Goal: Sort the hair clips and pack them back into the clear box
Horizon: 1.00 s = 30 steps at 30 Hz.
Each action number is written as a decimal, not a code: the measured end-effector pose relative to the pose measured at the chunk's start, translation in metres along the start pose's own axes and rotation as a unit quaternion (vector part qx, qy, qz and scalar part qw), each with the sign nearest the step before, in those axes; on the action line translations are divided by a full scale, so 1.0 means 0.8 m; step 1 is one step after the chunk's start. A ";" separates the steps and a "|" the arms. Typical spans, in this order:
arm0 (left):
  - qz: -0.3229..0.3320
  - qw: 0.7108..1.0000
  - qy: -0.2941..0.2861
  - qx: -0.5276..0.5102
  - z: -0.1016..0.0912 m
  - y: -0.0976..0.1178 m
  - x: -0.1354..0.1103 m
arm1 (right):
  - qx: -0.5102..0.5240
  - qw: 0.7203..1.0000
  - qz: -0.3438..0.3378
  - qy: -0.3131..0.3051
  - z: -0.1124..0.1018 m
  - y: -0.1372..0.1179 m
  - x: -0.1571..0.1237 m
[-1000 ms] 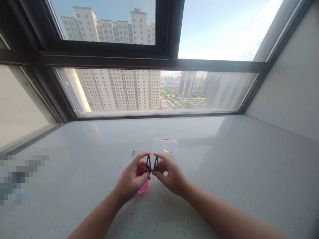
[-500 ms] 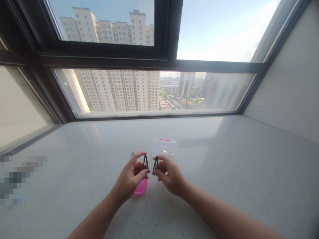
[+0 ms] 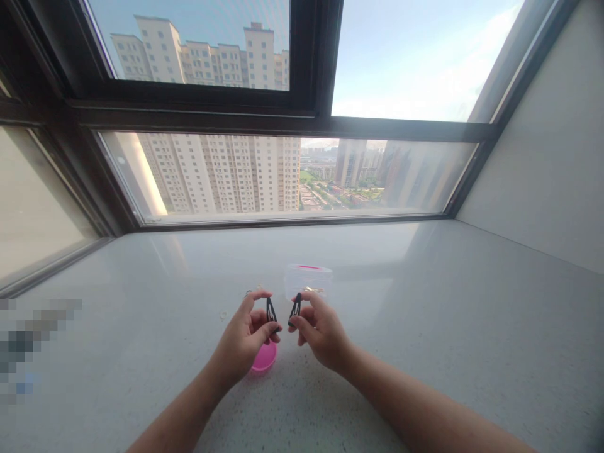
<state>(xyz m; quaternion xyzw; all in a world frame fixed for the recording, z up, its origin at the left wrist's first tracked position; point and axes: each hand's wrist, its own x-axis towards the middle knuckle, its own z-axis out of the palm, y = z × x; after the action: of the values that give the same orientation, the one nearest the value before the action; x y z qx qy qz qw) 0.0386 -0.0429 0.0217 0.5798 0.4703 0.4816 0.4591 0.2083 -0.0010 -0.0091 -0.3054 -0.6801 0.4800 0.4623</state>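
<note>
My left hand (image 3: 243,343) pinches a black snap hair clip (image 3: 270,311) upright between thumb and fingers. Beside it, my right hand (image 3: 321,332) pinches a second black hair clip (image 3: 295,308) the same way, a small gap apart. Both hands hover just above a pale stone windowsill (image 3: 425,302). A pink lid (image 3: 264,357) lies on the sill under my left hand, partly hidden by it. A small clear plastic container (image 3: 308,280) with a pink base stands just behind my right hand.
A few small hair ties (image 3: 221,314) lie on the sill left of the container. A large dark-framed window (image 3: 302,119) runs along the back. A white wall (image 3: 542,157) closes the right side. A blurred patch sits at the far left.
The two clips were held almost touching; my hands have drawn slightly apart and a little lower, so the clips now stand separated. More of the pink lid shows.
</note>
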 end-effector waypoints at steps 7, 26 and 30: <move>-0.013 1.000 0.002 0.010 -0.002 -0.004 0.001 | -0.005 1.000 -0.018 0.006 -0.001 -0.004 0.000; -0.061 0.953 -0.071 -0.289 -0.002 0.015 -0.002 | 0.568 0.785 0.212 -0.124 -0.009 -0.033 -0.007; -0.065 0.951 -0.074 -0.293 -0.002 0.017 -0.004 | 0.543 0.803 0.221 -0.110 -0.008 -0.034 -0.011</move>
<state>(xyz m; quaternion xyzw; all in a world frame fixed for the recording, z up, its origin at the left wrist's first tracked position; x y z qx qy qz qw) 0.0379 -0.0476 0.0353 0.4219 0.3101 0.5230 0.6726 0.2186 -0.0157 0.0139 -0.0915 -0.2692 0.8902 0.3559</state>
